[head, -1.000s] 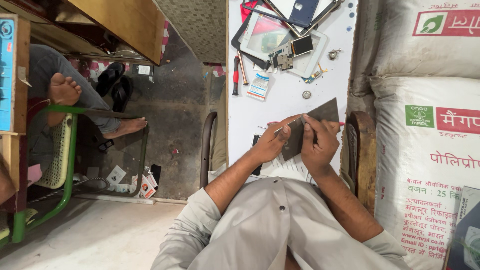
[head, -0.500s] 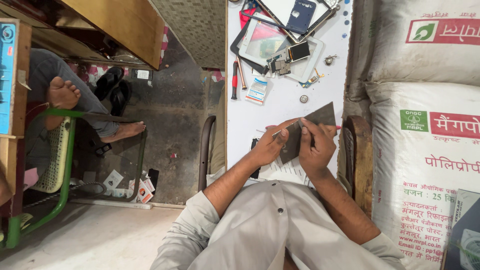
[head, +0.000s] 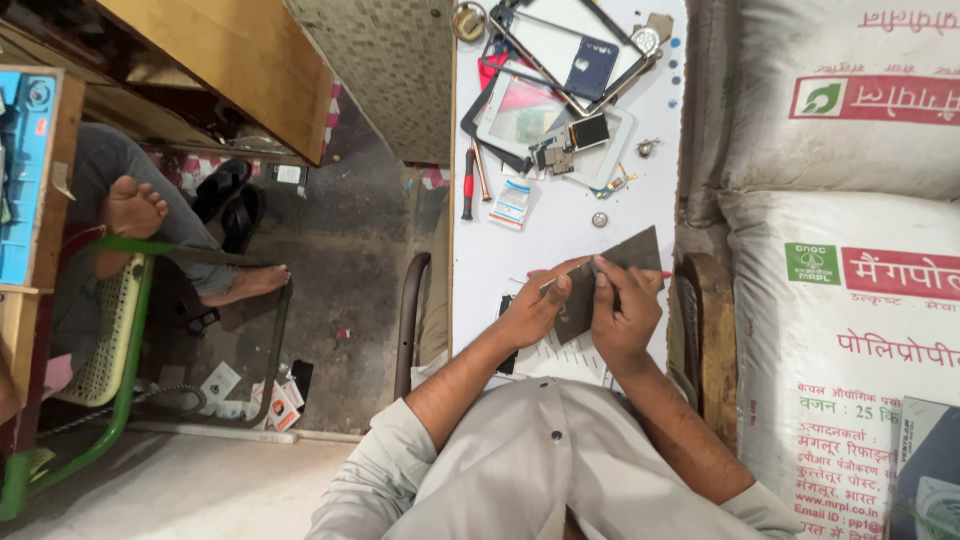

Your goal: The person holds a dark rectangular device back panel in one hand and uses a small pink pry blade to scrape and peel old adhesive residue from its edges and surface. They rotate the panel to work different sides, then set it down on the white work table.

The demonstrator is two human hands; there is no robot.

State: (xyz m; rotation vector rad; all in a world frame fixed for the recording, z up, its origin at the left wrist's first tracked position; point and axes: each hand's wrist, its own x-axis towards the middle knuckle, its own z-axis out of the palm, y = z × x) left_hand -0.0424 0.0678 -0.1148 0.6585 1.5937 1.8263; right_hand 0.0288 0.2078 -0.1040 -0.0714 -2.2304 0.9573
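My left hand (head: 533,306) and my right hand (head: 625,308) meet over a white table (head: 560,235). Between them is a dark grey flat panel (head: 636,254), tilted, with its corner sticking out past my fingers. My right hand grips the panel from the right side. My left hand pinches a thin metal tool (head: 549,284) whose tip rests against the panel's edge. Under my hands lies a printed sheet of paper (head: 560,355). My sleeves are light grey.
At the table's far end lie tablet frames and screens (head: 545,100), a red-handled screwdriver (head: 467,185), a small packet (head: 510,205) and loose small parts. White sacks (head: 850,200) stand to the right. On the left, another person's bare feet (head: 135,210) rest by a green chair (head: 120,350).
My hands stay on the panel with only small finger shifts. The whole scene has slid slightly in the view as my head moved.
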